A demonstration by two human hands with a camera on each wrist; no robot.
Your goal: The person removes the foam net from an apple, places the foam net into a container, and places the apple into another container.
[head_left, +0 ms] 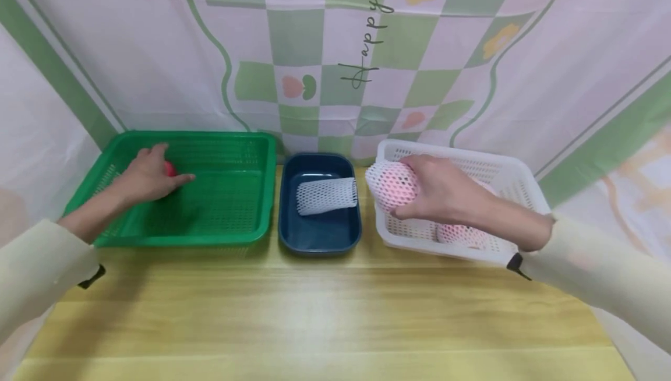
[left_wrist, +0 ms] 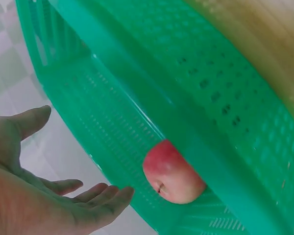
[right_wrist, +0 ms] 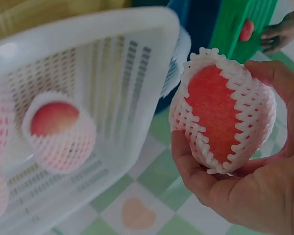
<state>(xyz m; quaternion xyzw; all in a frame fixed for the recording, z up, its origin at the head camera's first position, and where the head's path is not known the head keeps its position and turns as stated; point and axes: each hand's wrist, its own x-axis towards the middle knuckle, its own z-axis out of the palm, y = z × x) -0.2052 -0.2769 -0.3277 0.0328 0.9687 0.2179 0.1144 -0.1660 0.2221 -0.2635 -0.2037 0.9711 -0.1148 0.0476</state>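
Note:
My right hand [head_left: 440,189] grips an apple [head_left: 393,186] in a white foam net, above the left side of the white basket [head_left: 533,186]. In the right wrist view the net's open end bares the apple's red skin [right_wrist: 213,112], with thumb and fingers round it. My left hand [head_left: 149,176] is over the green basket [head_left: 180,240], fingers spread. A bare red apple [left_wrist: 172,174] lies in that basket. In the left wrist view the hand is apart from this apple and holds nothing.
Between the baskets stands a dark blue tray [head_left: 320,240] with an empty white foam net [head_left: 326,196] in it. Several netted apples [right_wrist: 61,129] lie in the white basket. A checked cloth [head_left: 299,37] hangs behind; the wooden table [head_left: 325,317] extends in front.

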